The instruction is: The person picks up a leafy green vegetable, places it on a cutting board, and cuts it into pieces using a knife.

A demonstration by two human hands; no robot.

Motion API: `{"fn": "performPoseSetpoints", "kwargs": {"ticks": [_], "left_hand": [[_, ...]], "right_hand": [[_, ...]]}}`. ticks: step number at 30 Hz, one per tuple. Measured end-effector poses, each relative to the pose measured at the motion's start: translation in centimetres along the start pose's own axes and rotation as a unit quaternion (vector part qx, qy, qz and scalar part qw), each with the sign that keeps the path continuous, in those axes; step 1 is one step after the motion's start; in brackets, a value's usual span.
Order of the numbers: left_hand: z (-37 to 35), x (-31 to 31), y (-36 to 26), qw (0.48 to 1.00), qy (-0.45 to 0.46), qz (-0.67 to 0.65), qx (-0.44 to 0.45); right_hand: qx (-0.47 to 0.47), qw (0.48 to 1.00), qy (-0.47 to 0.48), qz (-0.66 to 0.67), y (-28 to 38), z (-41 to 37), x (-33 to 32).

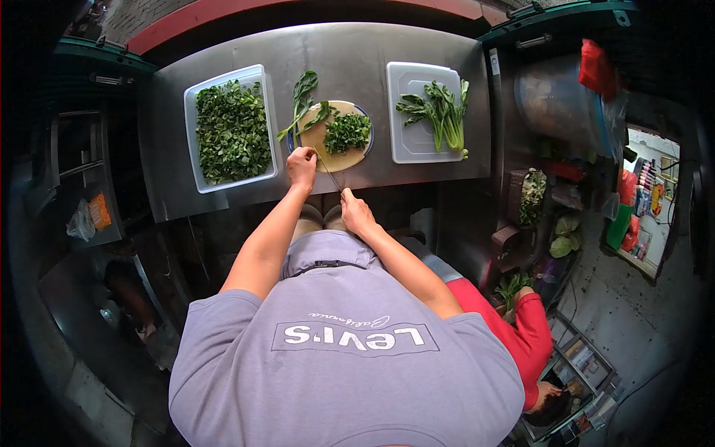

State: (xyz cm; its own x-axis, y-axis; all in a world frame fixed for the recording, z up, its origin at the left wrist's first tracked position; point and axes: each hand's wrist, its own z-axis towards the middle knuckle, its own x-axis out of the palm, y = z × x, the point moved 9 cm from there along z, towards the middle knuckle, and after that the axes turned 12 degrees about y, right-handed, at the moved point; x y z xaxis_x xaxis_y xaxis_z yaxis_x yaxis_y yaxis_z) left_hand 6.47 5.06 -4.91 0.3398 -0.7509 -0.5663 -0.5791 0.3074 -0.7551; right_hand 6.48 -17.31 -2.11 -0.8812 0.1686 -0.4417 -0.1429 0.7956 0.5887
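My right hand (357, 212) is closed round the handle of a knife (328, 173), whose thin blade points up and left over the near edge of a round cutting board (341, 165). Beside the blade, my left hand (302, 168) is closed with fingertips pinched together at the board's near left edge; what is in them, if anything, is too small to make out. A pile of chopped greens (348, 132) lies on the board's right half. Long leafy stalks (302, 102) lie across the board's left edge and onto the metal table (335, 56).
A clear plastic tub (191, 141) full of chopped leaves (232, 130) stands on the left. To the right, a bunch of whole leafy greens (441, 115) rests on a white lid (406, 153). A person in a red sleeve (506, 328) handles greens (514, 287) at lower right.
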Motion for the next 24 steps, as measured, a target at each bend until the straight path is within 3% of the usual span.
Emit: {"fn": "performPoseSetpoints", "kwargs": {"ticks": [7, 24], "left_hand": [[-0.6, 0.0, -1.3, 0.991, -0.008, 0.066, 0.114], [-0.6, -0.2, -1.6, 0.991, 0.022, 0.061, 0.120]], "right_hand": [[-0.015, 1.000, 0.003, 0.006, 0.0, -0.2, -0.1], [-0.003, 1.000, 0.030, -0.001, -0.6, 0.1, 0.0]]}}
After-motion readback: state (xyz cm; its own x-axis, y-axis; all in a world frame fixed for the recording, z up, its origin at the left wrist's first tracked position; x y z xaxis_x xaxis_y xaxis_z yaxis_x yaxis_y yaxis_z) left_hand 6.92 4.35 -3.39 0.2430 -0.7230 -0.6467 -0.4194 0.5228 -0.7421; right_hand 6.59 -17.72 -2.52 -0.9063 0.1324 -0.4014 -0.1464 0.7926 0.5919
